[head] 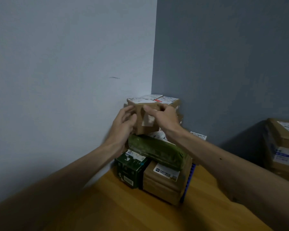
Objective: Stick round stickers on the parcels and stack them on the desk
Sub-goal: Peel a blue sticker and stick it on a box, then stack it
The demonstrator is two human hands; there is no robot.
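A stack of parcels stands in the corner of the wooden desk [132, 210]. On top sits a brown cardboard box [146, 127] with white labels. My left hand [123, 124] is at its left side, fingers loosely curled against the edge. My right hand [163, 117] reaches over its front face, fingers bent near the top edge; whether it grips the box is unclear. Under the box lies a green padded parcel [158, 152]. Below that stand a dark green box [132, 169] and a brown box [163, 182] with a white label. No round sticker is visible.
Pale wall on the left and grey wall [223, 64] behind meet at the corner by the stack. A larger brown carton [284, 147] stands at the right edge. A blue ridged item [188, 180] shows beside the lower brown box.
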